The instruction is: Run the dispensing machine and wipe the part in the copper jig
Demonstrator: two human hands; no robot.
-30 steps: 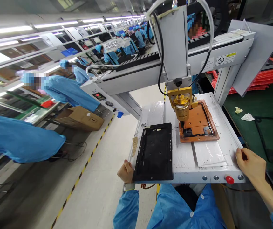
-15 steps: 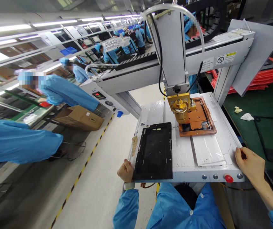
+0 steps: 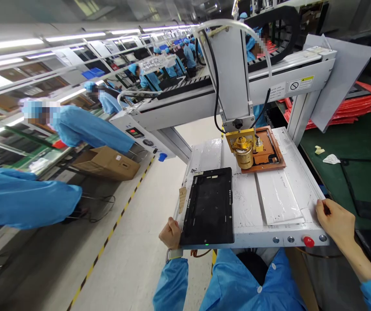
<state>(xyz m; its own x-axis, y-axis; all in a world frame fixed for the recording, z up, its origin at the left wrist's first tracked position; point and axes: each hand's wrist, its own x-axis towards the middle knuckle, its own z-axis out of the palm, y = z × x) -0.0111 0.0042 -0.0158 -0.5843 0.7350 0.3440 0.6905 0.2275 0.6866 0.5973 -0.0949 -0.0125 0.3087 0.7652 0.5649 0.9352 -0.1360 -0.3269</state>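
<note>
My left hand [image 3: 170, 233] is closed in a fist at the left front corner of a white benchtop machine's table [image 3: 246, 207]. Beside it lies a flat black rectangular fixture [image 3: 207, 207], with a small green light at its front edge. My right hand [image 3: 336, 220], also curled closed, rests at the table's right front corner, near the red button [image 3: 308, 241]. Nothing shows in either fist. Farther back, an orange-brown fixture plate [image 3: 264, 166] with a dark frame sits partly under the machine's brass-coloured head [image 3: 244, 156], which hides its left part.
A gantry beam [image 3: 185, 110] spans the table, with a control box [image 3: 143, 136] at its left. On the green bench [image 3: 328, 175] at right are a dark thin frame [image 3: 350, 185] and red stacked sheets [image 3: 350, 108]. A cardboard box [image 3: 107, 163] and several people in blue stand left.
The orange-brown fixture plate has slid back, away from me, beneath the head. A green light now shows at the black fixture's front edge. Both hands stay in place; the view shifts slightly.
</note>
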